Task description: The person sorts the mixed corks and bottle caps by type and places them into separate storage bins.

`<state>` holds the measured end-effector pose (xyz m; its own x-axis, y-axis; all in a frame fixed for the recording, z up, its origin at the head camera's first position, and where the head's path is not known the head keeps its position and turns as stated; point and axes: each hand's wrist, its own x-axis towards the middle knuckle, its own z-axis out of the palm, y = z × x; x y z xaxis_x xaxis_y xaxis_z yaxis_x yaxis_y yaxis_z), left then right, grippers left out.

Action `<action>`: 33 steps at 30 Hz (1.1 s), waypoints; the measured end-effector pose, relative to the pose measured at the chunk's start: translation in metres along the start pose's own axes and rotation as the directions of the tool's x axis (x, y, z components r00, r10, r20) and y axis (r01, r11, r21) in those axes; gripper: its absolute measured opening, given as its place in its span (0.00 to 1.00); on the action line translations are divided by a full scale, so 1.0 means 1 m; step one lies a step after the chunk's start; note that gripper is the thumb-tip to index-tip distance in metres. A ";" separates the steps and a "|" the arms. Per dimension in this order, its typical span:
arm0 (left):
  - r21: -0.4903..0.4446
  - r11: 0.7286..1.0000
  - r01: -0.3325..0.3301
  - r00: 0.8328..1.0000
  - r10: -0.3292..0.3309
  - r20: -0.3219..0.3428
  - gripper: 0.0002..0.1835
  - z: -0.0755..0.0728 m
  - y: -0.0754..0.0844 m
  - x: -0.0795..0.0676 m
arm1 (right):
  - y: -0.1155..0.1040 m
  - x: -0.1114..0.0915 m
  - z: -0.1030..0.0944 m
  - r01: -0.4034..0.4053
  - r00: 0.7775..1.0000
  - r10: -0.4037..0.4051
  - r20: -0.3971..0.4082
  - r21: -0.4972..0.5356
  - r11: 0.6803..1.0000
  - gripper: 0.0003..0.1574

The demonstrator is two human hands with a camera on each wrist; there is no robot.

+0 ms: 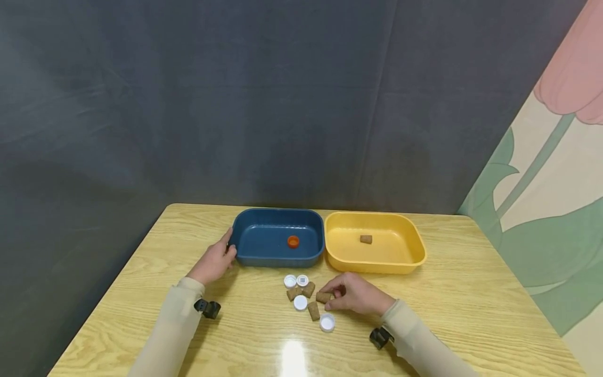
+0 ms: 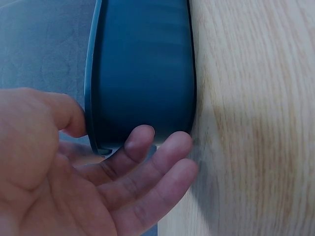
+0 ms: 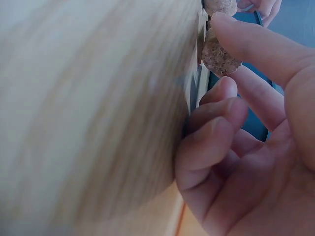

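Observation:
My right hand [image 1: 355, 294] has its thumb and index finger at either side of a brown cork [image 1: 323, 297] on the table. That cork's speckled end [image 3: 220, 55] shows between thumb and index finger in the right wrist view, the other fingers curled inward. Several more corks [image 1: 313, 311] and white bottle caps [image 1: 300, 302] lie close by in a loose cluster. My left hand [image 1: 214, 263] touches the left end of the blue bin [image 1: 273, 261], thumb at its rim and fingers loosely bent beside the outer wall [image 2: 142, 73].
An orange cap [image 1: 293, 241] lies inside the blue bin. Right beside that bin stands a yellow bin [image 1: 377, 268] with one cork [image 1: 366, 239] in it. Both bins sit toward the back of the wooden table [image 1: 471, 293], before a dark curtain [image 1: 282, 104].

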<state>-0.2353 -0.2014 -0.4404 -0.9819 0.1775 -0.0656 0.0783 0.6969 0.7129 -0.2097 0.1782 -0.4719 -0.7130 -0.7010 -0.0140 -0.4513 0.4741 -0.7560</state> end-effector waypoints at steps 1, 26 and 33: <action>0.000 1.000 0.002 1.000 -0.002 0.000 0.34 0.000 0.000 0.000 | 0.000 0.000 0.000 0.000 1.000 0.000 -0.001 0.000 1.000 0.16; 0.007 1.000 -0.004 1.000 0.004 -0.008 0.34 -0.001 0.001 -0.002 | -0.033 -0.021 -0.042 0.003 0.991 -0.007 -0.136 -0.034 0.999 0.18; 0.007 1.000 -0.003 1.000 0.003 0.000 0.34 0.000 0.004 -0.002 | -0.039 -0.027 -0.069 -0.024 0.978 0.005 -0.207 -0.091 0.996 0.19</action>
<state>-0.2331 -0.1994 -0.4374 -0.9816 0.1800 -0.0637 0.0825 0.7009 0.7085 -0.2100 0.2157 -0.3971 -0.8107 -0.5734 0.1181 -0.4809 0.5370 -0.6931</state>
